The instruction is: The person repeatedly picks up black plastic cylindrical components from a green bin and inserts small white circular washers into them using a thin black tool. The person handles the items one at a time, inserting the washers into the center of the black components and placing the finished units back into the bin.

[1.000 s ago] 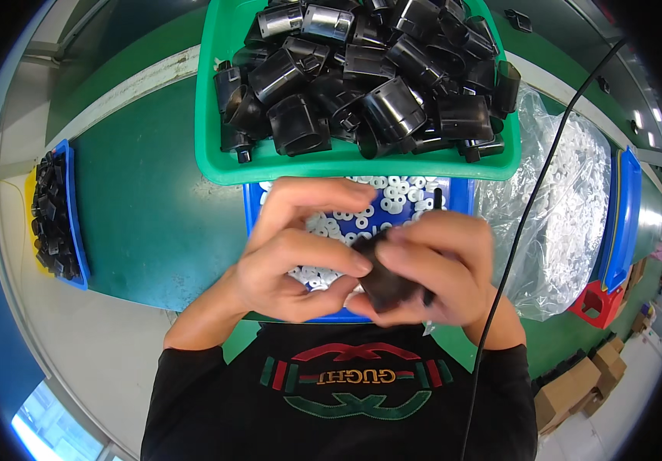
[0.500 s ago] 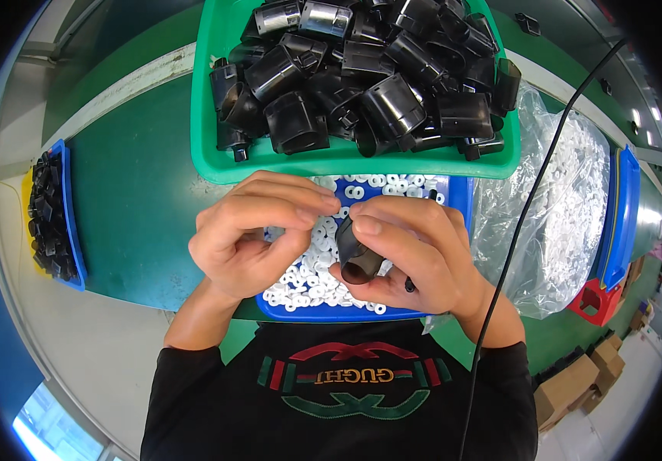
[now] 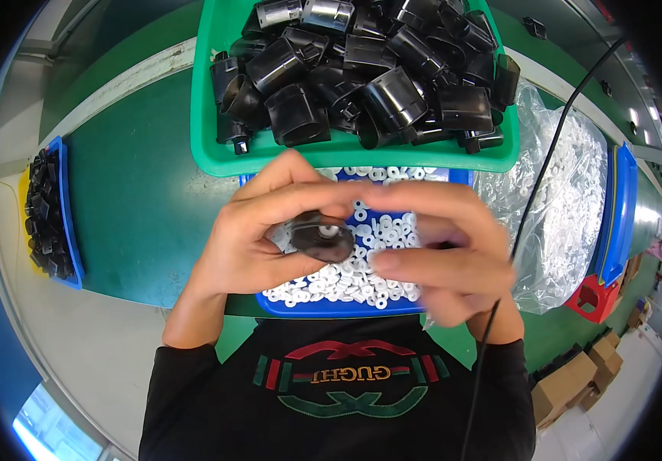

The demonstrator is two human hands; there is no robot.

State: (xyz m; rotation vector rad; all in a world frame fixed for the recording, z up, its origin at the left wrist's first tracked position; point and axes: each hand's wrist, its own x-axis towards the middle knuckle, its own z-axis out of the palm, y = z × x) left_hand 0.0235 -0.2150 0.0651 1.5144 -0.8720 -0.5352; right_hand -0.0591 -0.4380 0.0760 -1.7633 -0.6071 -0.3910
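A clear plastic bag (image 3: 569, 207) of white rings is seen at the right edge of the green table (image 3: 139, 200), with cardboard boxes (image 3: 577, 376) on the floor beyond. A black part (image 3: 317, 237) is gripped by the left hand (image 3: 269, 238) above the blue tray (image 3: 331, 307) of white washers (image 3: 361, 269). The right hand (image 3: 446, 246) is blurred beside it, fingers curled; its hold cannot be told. A green bin (image 3: 269, 163) of black housings (image 3: 369, 69) sits behind.

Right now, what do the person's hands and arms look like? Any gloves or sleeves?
No gloves: both hands, left and right, are bare, with no rings or watch showing. The forearms are bare too. Black sleeves begin near the elbows, part of a black top with green and red stripes across the chest. A thin black cable hangs past the right arm.
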